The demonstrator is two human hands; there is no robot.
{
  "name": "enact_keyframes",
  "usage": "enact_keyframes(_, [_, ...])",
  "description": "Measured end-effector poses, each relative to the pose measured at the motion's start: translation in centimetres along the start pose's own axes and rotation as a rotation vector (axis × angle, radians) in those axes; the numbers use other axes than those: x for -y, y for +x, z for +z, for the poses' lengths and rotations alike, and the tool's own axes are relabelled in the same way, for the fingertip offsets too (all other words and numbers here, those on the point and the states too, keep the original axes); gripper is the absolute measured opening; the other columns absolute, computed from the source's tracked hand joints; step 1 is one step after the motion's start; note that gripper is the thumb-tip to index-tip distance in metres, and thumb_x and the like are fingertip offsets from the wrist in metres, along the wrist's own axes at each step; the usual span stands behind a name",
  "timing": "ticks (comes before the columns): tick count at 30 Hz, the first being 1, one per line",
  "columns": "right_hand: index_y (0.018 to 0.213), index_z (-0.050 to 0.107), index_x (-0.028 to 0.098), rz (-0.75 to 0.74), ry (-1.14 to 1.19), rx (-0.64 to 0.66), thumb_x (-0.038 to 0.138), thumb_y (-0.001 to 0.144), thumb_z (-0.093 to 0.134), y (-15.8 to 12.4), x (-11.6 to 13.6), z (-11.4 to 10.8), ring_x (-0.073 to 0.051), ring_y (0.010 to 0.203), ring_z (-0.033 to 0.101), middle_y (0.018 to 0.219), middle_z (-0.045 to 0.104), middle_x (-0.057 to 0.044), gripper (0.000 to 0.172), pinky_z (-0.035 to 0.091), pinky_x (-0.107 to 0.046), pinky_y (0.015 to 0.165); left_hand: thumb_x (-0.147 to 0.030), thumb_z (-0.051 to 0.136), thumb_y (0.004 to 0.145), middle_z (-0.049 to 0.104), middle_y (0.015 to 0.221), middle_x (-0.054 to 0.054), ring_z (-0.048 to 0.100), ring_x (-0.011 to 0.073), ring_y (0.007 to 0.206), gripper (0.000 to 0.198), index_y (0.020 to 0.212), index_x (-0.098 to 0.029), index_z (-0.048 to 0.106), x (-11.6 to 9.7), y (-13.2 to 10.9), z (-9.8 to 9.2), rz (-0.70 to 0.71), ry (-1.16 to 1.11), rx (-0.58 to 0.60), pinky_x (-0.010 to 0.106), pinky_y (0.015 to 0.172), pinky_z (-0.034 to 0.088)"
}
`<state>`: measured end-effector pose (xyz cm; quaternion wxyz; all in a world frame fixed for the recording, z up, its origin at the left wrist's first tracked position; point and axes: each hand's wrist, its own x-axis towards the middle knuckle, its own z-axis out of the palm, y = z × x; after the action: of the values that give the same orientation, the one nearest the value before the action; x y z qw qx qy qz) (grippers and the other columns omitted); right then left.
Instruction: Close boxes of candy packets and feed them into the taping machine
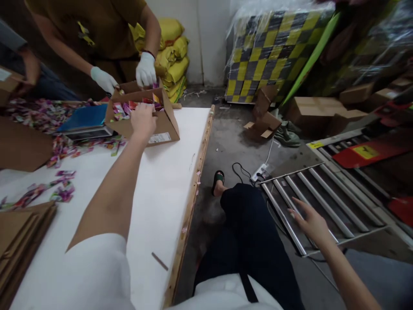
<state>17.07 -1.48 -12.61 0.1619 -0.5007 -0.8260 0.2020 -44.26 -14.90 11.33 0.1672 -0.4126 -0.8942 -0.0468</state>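
Observation:
Stretched forward over the table, my left hand (143,120) grips the near wall of an open cardboard box (172,122), fingers curled over its rim. Small purple and red wrapped packets (121,110) fill the box, and a white label (159,137) is on its near side. Above the rollers of a metal conveyor (318,193) hangs my right hand (309,221), holding nothing, with its fingers apart. Across the table, a co-worker's white-gloved hands (146,71) are at the far side of the same box.
Loose packets (41,114) lie around a blue-topped scale (85,118). Flattened cardboard (26,241) is stacked at the near left. The table's wooden edge (190,202) runs alongside me. A power strip (260,171) with cables, an open carton (263,125) and a wrapped pallet (267,56) are on the floor.

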Motion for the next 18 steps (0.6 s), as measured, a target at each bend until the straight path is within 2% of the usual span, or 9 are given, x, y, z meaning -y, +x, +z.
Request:
enact_keyframes(2, [0.120,0.071,0.018,0.030,0.113,0.054,0.060,0.079,0.053,-0.2,1.0,0.3,-0.035,0.099,0.072,0.114,0.074,-0.016,0.061,0.059,-0.048,0.085,-0.036,0.038,0.106,0.066,0.125,0.013,0.055,0.0272,0.125,0.046,0.118,0.002,0.061,1.1,-0.3,-0.3,0.038,-0.005,0.064,0.046,0.113,0.034])
enact_keyframes(4, [0.117,0.072,0.020,0.037,0.181,0.058,0.057,0.079,0.054,-0.1,2.7,0.7,-0.035,0.105,0.072,0.116,0.074,-0.015,0.056,0.058,-0.048,0.091,-0.042,0.037,0.106,0.072,0.111,0.008,0.061,0.0225,0.115,0.051,0.111,0.001,0.064,2.2,-1.2,-0.8,0.063,-0.023,0.113,0.042,0.112,0.035])
enact_keyframes(6, [0.118,0.072,0.020,-0.010,0.260,0.077,0.054,0.081,0.055,0.3,5.1,1.2,-0.034,0.113,0.070,0.120,0.073,-0.015,0.053,0.056,-0.048,0.099,-0.042,0.043,0.102,0.074,0.101,0.004,0.063,0.0196,0.105,0.045,0.104,-0.005,0.068,3.2,-3.1,-1.6,0.082,-0.028,0.108,0.037,0.108,0.039])
enact_keyframes(8, [0.121,0.071,0.019,-0.090,0.350,0.121,0.050,0.085,0.055,0.4,8.4,1.6,-0.032,0.116,0.068,0.123,0.072,-0.015,0.050,0.054,-0.048,0.103,-0.039,0.048,0.098,0.075,0.095,0.003,0.064,0.0197,0.099,0.035,0.096,-0.011,0.070,4.0,-6.1,-2.6,0.091,-0.037,0.055,0.036,0.103,0.042])
enact_keyframes(10, [0.124,0.069,0.019,-0.189,0.438,0.175,0.043,0.089,0.054,0.2,12.5,1.9,-0.030,0.116,0.069,0.124,0.072,-0.015,0.045,0.054,-0.047,0.104,-0.040,0.048,0.095,0.075,0.092,0.002,0.065,0.0207,0.095,0.032,0.090,-0.017,0.070,4.4,-10.3,-3.9,0.119,-0.102,-0.014,0.036,0.099,0.044])
enact_keyframes(13, [0.131,0.064,0.018,-0.410,0.556,0.242,0.031,0.093,0.055,-0.9,20.4,1.7,-0.027,0.118,0.067,0.126,0.070,-0.014,0.042,0.054,-0.046,0.104,-0.045,0.049,0.092,0.075,0.087,0.000,0.067,0.0230,0.088,0.030,0.085,-0.025,0.069,4.1,-17.8,-6.4,0.177,-0.217,-0.132,0.040,0.095,0.045])
enact_keyframes(16, [0.148,0.049,0.019,-0.703,0.635,0.235,0.028,0.092,0.064,-2.8,29.4,0.5,-0.027,0.135,0.054,0.143,0.057,-0.018,0.058,0.048,-0.045,0.113,-0.044,0.053,0.092,0.073,0.079,-0.002,0.068,0.0247,0.081,0.023,0.082,-0.030,0.067,2.8,-25.0,-9.0,0.185,-0.272,-0.183,0.044,0.093,0.045])
enact_keyframes(18, [0.152,0.043,0.019,-0.871,0.653,0.194,0.036,0.089,0.073,-4.1,35.0,-0.4,-0.030,0.144,0.043,0.151,0.046,-0.020,0.072,0.044,-0.045,0.116,-0.042,0.054,0.091,0.072,0.077,-0.003,0.067,0.0261,0.079,0.018,0.082,-0.032,0.066,1.8,-28.8,-10.2,0.144,-0.295,-0.177,0.046,0.091,0.046])
